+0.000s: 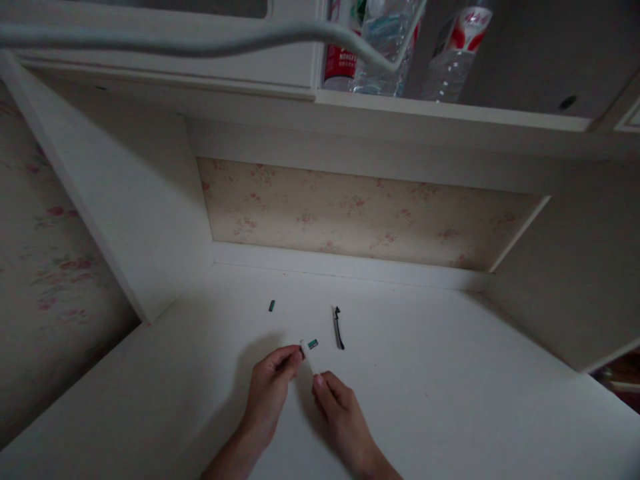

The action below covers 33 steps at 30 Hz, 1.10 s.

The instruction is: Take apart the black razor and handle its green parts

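Between my two hands is a slim white stick-like thing (309, 361) with a wider head at its far end; its exact kind is too small to make out. My left hand (270, 383) pinches it at the head, thumb against fingers. Its near end is gripped by my right hand (341, 408), closed with the thumb on top. Just beyond the head lies a small green and dark piece (313, 344). A similar small dark green piece (271, 305) rests farther back to the left. To the right lies a thin, slightly curved black and white thing (338, 328).
The white desk top (440, 367) runs back to a low ledge and flowered wallpaper (350, 207). White side panels (135, 200) stand left and right. Overhead, a shelf (450, 117) holds several plastic bottles (383, 47), and a pale curved bar (200, 40) crosses in front.
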{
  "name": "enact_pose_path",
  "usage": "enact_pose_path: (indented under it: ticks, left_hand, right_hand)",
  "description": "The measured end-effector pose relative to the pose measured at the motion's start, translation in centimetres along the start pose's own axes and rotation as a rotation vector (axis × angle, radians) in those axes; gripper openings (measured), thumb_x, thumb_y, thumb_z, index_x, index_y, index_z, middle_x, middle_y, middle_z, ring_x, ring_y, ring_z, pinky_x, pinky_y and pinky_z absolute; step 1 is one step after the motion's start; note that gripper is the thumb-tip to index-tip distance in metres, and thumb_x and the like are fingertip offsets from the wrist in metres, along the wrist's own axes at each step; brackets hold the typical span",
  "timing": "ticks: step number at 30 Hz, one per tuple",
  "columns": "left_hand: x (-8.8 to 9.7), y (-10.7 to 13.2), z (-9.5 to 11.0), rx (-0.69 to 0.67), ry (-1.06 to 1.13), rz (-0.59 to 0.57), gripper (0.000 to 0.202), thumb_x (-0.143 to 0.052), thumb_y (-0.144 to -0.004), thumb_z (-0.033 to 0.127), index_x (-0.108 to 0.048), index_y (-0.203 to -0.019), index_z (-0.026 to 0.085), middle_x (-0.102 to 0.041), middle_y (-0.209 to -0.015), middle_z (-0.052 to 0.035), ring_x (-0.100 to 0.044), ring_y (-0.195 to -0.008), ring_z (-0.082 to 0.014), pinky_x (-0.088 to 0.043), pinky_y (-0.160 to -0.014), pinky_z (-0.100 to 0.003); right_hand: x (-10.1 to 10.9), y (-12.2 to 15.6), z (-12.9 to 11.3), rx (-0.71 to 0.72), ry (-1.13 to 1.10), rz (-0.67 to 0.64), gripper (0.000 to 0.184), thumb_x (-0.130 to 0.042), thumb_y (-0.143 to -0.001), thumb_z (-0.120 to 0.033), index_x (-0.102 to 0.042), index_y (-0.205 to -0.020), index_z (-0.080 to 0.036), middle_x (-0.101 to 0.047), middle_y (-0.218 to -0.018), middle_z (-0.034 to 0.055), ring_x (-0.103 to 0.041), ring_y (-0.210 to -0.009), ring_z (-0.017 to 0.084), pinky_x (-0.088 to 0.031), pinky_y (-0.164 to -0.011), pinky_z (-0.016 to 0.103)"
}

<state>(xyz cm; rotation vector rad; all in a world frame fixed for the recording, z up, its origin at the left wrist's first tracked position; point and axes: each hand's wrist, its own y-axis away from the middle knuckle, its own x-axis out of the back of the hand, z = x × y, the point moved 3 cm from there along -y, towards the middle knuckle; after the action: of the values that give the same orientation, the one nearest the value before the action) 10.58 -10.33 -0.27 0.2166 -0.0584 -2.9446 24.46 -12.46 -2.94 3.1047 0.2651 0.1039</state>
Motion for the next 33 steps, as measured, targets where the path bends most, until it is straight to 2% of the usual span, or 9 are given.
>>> enact_pose_path:
  ticks: [3,8,13,16,18,23,28,33]
  left_hand:
    - [0.0,0.0,-0.1,-0.009,-0.004,0.000,0.037,-0.070,-0.068,0.046,-0.074,-0.087,0.015,-0.069,-0.070,-0.0042,-0.055,-0.064,-0.0156,-0.043,-0.060,-0.025]
    - [0.0,0.0,-0.1,-0.016,0.007,-0.006,0.037,-0.070,-0.069,0.044,-0.074,-0.091,0.015,-0.068,-0.072,-0.0037,-0.053,-0.064,-0.0150,-0.042,-0.059,-0.024]
    - [0.1,0.0,-0.3,-0.003,0.009,0.006,0.039,-0.070,-0.069,0.045,-0.073,-0.093,0.014,-0.067,-0.070,-0.0044,-0.053,-0.064,-0.0158,-0.042,-0.061,-0.025]
    - [0.1,0.0,-0.5,-0.001,-0.006,-0.001,0.038,-0.068,-0.071,0.043,-0.072,-0.095,0.014,-0.067,-0.073,-0.0042,-0.052,-0.066,-0.0158,-0.041,-0.062,-0.025]
    - [0.1,-0.1,-0.6,0.000,-0.011,0.003,0.037,-0.068,-0.071,0.042,-0.072,-0.094,0.014,-0.067,-0.074,-0.0038,-0.052,-0.067,-0.0155,-0.041,-0.062,-0.025]
    - [0.1,-0.2,-0.7,0.024,0.012,-0.005,0.037,-0.069,-0.071,0.044,-0.072,-0.093,0.013,-0.067,-0.075,-0.0043,-0.051,-0.066,-0.0152,-0.041,-0.062,-0.025]
    - [0.1,-0.2,-0.8,-0.007,0.005,-0.022,0.034,-0.068,-0.072,0.042,-0.072,-0.092,0.014,-0.065,-0.070,-0.0021,-0.049,-0.063,-0.0138,-0.039,-0.059,-0.023]
    - [0.2,-0.2,-0.9,0.008,0.020,-0.013,0.036,-0.069,-0.071,0.042,-0.072,-0.092,0.014,-0.067,-0.072,-0.0037,-0.052,-0.066,-0.0144,-0.041,-0.061,-0.024]
  right_hand:
    - [0.3,-0.1,0.0,0.003,-0.018,0.086,0.043,-0.043,-0.088,-0.058,-0.046,-0.068,-0.019,-0.032,-0.059,-0.0056,-0.029,-0.054,0.011,-0.025,-0.050,0.023]
    - [-0.1,0.0,-0.2,-0.001,0.017,-0.044,0.042,-0.044,-0.088,-0.055,-0.046,-0.069,-0.019,-0.033,-0.059,-0.0055,-0.029,-0.054,0.010,-0.023,-0.050,0.024]
    - [0.5,-0.1,0.3,-0.011,-0.013,0.070,0.042,-0.042,-0.089,-0.056,-0.044,-0.069,-0.019,-0.032,-0.059,-0.0057,-0.029,-0.054,0.010,-0.023,-0.049,0.024]
    - [0.1,0.0,0.4,-0.028,-0.005,-0.044,0.043,-0.042,-0.088,-0.057,-0.046,-0.069,-0.019,-0.033,-0.058,-0.0058,-0.028,-0.052,0.009,-0.021,-0.048,0.024]
    - [0.0,0.1,0.3,-0.028,-0.008,-0.074,0.044,-0.043,-0.088,-0.057,-0.047,-0.069,-0.018,-0.033,-0.057,-0.0059,-0.028,-0.051,0.009,-0.021,-0.047,0.024]
    - [0.3,0.0,0.2,-0.016,-0.058,0.045,0.044,-0.044,-0.087,-0.058,-0.044,-0.067,-0.019,-0.031,-0.057,-0.0062,-0.026,-0.052,0.009,-0.021,-0.047,0.024]
    - [-0.2,0.1,0.6,-0.047,-0.072,-0.076,0.043,-0.046,-0.087,-0.057,-0.045,-0.068,-0.019,-0.032,-0.055,-0.0065,-0.026,-0.050,0.009,-0.020,-0.046,0.024]
    - [0.4,-0.3,0.9,-0.034,-0.121,0.058,0.043,-0.045,-0.087,-0.058,-0.042,-0.066,-0.020,-0.030,-0.057,-0.0066,-0.025,-0.051,0.009,-0.020,-0.046,0.023]
